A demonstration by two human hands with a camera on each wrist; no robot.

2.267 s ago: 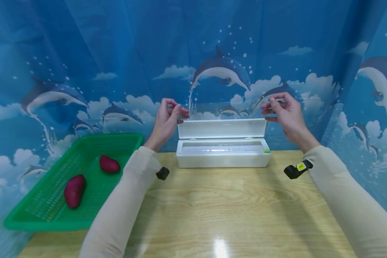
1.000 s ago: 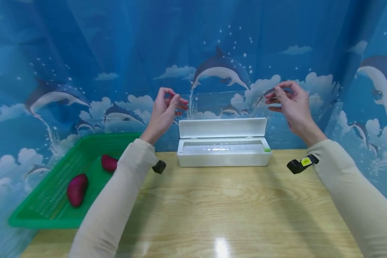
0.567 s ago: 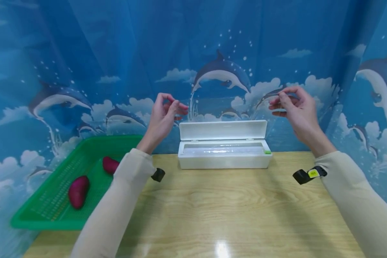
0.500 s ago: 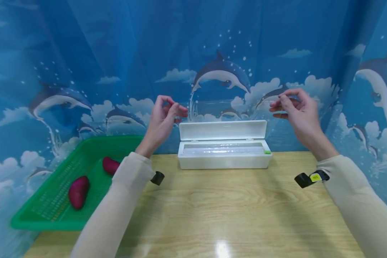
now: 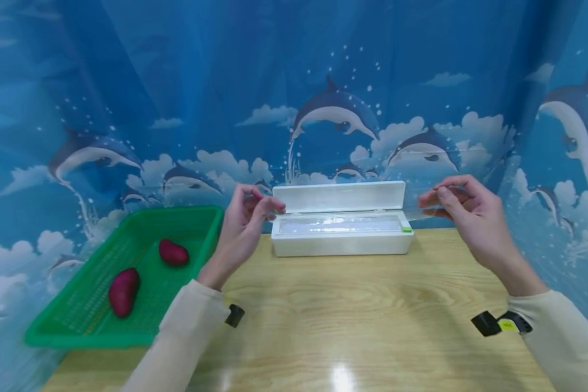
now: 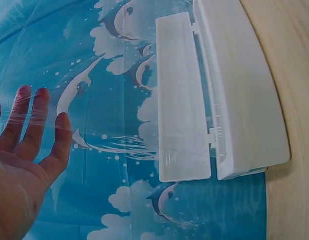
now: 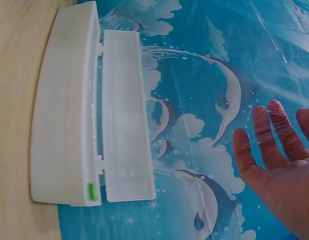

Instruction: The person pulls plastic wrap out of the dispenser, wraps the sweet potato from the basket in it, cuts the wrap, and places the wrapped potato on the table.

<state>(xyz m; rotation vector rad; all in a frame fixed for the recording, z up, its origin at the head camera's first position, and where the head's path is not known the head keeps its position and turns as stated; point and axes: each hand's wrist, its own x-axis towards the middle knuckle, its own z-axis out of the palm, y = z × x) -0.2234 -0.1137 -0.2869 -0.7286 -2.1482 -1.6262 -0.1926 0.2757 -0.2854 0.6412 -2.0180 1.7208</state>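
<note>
Clear cling film (image 7: pixel 267 30) is stretched between my two hands, in front of and above a white cling film dispenser (image 5: pixel 340 246). My left hand (image 5: pixel 237 231) pinches one corner of the film between thumb and fingers, left of the dispenser's raised lid (image 5: pixel 340 197). On the other side, my right hand (image 5: pixel 477 223) pinches the opposite corner, a little apart from the lid's right end. A roll lies inside the dispenser. The film is hard to see in the head view; the wrist views show its wrinkles across the fingers.
A green basket (image 5: pixel 164 294) at the left holds two purple sweet potatoes, one nearer (image 5: pixel 124 292) and one farther (image 5: pixel 173 253). The dispenser bears a green tab (image 5: pixel 405 229) and stands at the back of the wooden table (image 5: pixel 343 305), against a dolphin-print curtain (image 5: pixel 225 81).
Both hands rose at first and have since come down to lid height, the film lowering with them. The right hand has also moved to the right. The dispenser stays put.
</note>
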